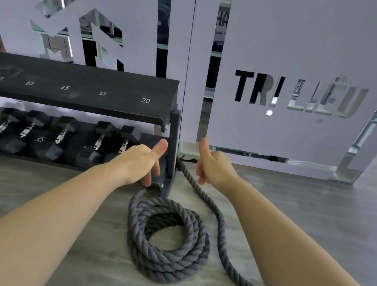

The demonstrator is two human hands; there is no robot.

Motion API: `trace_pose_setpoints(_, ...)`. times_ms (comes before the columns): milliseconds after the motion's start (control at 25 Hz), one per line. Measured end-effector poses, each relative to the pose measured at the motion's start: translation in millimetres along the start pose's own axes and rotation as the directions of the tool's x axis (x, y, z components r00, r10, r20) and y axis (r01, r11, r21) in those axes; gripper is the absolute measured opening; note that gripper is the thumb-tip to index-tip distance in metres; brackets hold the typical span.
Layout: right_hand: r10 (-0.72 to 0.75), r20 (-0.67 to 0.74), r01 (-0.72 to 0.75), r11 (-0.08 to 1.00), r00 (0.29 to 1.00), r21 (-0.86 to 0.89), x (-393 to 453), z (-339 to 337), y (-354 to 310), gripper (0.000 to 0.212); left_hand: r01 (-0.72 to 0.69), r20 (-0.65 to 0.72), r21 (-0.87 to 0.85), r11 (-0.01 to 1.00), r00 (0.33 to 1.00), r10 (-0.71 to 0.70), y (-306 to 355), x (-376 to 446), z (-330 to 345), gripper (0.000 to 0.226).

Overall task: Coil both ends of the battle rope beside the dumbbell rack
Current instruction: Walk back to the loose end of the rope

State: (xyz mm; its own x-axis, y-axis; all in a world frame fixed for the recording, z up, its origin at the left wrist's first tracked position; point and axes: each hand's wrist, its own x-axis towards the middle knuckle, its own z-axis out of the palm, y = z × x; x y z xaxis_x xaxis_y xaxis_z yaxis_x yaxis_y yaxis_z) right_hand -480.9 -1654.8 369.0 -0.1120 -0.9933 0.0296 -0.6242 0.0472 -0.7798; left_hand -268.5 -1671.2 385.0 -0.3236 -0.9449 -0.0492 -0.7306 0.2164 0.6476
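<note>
Both arms outstretched; left hand [141, 164] and right hand [213, 167] empty, thumbs up, fingers loosely curled. Coil [167, 240] flat by rack [173, 140]; loose rope [220, 231] running toward camera.

Two bare forearms enter from the bottom corners, with no sleeve, watch, bracelet or glove on either. The bare left hand [139, 162] shows a broad thumb with a short, unpainted nail and no ring on the fingers in view. The bare right hand [213, 165] is likewise free of rings, its thumbnail side turned away.
</note>
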Motion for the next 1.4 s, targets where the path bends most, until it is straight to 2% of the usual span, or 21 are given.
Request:
trace_pose_setpoints(160, -0.002, 0.064, 0.000, 1.000, 0.998, 0.024, 9.0, -47.4, 16.9, 0.101, 0.008, 0.094, -0.127, 0.992, 0.996, 0.004, 39.7, 20.4, 22.1, 0.118)
trace_pose_setpoints(280, 0.019, 0.067, -0.023, 0.998, 0.998, 0.054, 13.5, -100.4, 3.0, 0.099, -0.001, 0.121, -0.135, 0.991, 0.993, 0.018, 93.2, 33.6, 10.3, 0.103)
trace_pose_setpoints(440, 0.100, 0.056, -0.105, 0.991, 0.993, 0.089, 20.0, -190.8, -57.3, 0.098, -0.012, 0.144, -0.131, 0.991, 0.989, 0.031, 185.2, 57.2, -54.5, 0.098)
trace_pose_setpoints(600, 0.124, 0.017, -0.125, 0.988, 0.992, 0.092, 13.8, -276.5, -141.3, 0.076, -0.103, 0.163, -0.077, 0.992, 0.980, 0.114, 277.9, 57.7, -130.0, 0.103)
trace_pose_setpoints(720, 0.113, -0.008, -0.113, 0.994, 0.994, 0.006, -11.7, -319.0, -195.9, 0.081, -0.156, 0.187, -0.061, 0.986, 0.968, 0.165, 329.5, 30.1, -175.0, 0.103)
trace_pose_setpoints(960, 0.128, -0.097, -0.132, 0.991, 0.987, -0.031, -130.3, -353.4, -263.5, 0.077, -0.242, 0.245, -0.131, 0.962, 0.932, 0.268, 359.2, -62.2, -224.5, 0.119)
trace_pose_setpoints(1080, 0.195, -0.147, -0.203, 0.978, 0.970, -0.042, -210.8, -350.4, -271.7, 0.079, -0.293, 0.306, -0.167, 0.941, 0.892, 0.332, 363.6, -121.2, -224.6, 0.117)
trace_pose_setpoints(1240, 0.308, -0.216, -0.328, 0.943, 0.926, -0.060, -322.3, -348.8, -278.9, 0.081, -0.368, 0.435, -0.185, 0.911, 0.801, 0.411, 379.5, -197.8, -200.7, 0.118)
trace_pose_setpoints(1400, 0.387, -0.334, -0.417, 0.909, 0.860, -0.021, -425.3, -366.4, -285.9, 0.078, -0.444, 0.525, -0.245, 0.862, 0.687, 0.503, 424.8, -260.2, -171.4, 0.120)
